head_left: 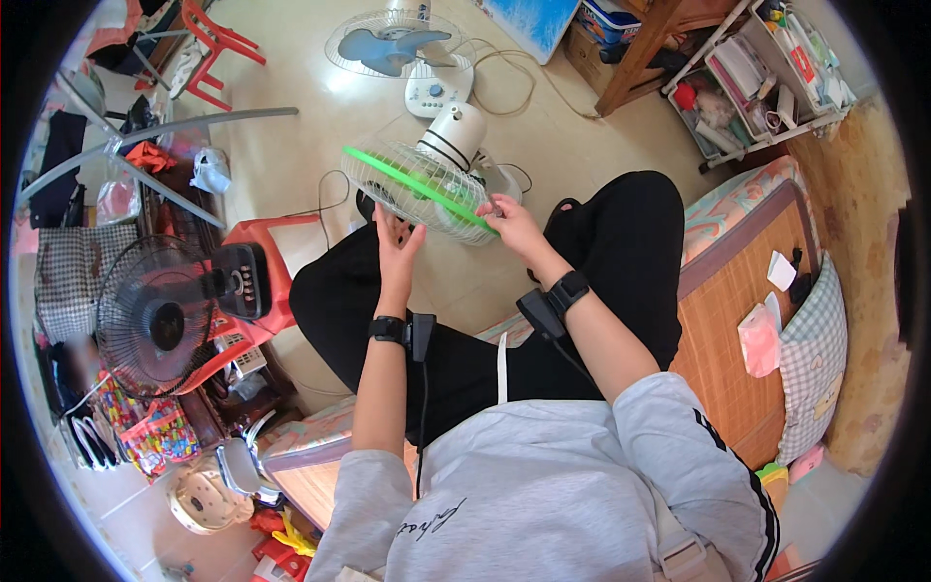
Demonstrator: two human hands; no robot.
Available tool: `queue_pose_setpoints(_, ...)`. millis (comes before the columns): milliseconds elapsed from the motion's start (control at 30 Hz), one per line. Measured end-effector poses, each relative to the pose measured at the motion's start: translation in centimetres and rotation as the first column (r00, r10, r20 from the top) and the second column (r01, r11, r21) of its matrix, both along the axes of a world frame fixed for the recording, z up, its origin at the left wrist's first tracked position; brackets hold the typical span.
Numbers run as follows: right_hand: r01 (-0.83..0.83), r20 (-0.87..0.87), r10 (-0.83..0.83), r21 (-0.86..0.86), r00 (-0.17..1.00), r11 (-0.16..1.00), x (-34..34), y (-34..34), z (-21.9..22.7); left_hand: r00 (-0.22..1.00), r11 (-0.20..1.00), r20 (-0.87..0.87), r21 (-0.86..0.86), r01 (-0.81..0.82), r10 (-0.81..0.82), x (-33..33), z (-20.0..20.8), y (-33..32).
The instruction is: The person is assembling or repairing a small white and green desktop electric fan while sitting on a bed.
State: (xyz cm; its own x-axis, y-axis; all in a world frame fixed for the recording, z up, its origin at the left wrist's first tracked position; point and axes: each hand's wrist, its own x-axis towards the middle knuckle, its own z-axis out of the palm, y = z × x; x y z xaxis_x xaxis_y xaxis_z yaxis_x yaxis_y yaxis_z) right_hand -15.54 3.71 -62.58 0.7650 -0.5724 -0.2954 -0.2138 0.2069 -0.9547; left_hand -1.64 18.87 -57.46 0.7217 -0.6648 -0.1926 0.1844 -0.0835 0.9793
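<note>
A fan with a wire guard (388, 190), a bright green rim band and a white motor housing (456, 132) stands tilted between my knees. My right hand (514, 229) is closed at the guard's right edge, its fingers pinching the rim; a small dark brownish piece shows by the fingertips, too little seen to name. My left hand (395, 247) is at the near left side of the guard, thumb and fingers spread, fingertips against the wires. The blades are mostly hidden behind the guard. Dark wristbands with small black boxes sit on both wrists.
Beyond is another fan (388, 48) with blue blades and a white base. A black fan (167, 325) rests on a red plastic chair (264, 238) at left. A wheeled cart (742, 87) stands far right; a woven mat (732, 320) covers the seat beside me. Cables cross the floor.
</note>
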Motion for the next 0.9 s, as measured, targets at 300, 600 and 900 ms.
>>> queue_pose_setpoints(300, -0.103, 0.078, 0.096, 0.095, 0.992, 0.990, 0.3, 0.1, 0.3, 0.864, 0.994, 0.500, 0.107, 0.007, -0.060, -1.5, -0.9, -1.5)
queue_pose_setpoints(600, -0.156, 0.033, 0.155, 0.024, 0.987, 0.988, 0.0, 0.3, -0.4, 0.688, 0.930, 0.724, 0.287, -0.230, -0.053, -1.8, 2.0, -3.4)
queue_pose_setpoints(900, 0.119, -0.290, -0.086, 0.098, 0.953, 0.988, -2.5, -1.6, -2.0, 0.739, 0.898, 0.672, 0.352, -0.265, -0.045, -1.1, 2.8, -4.7)
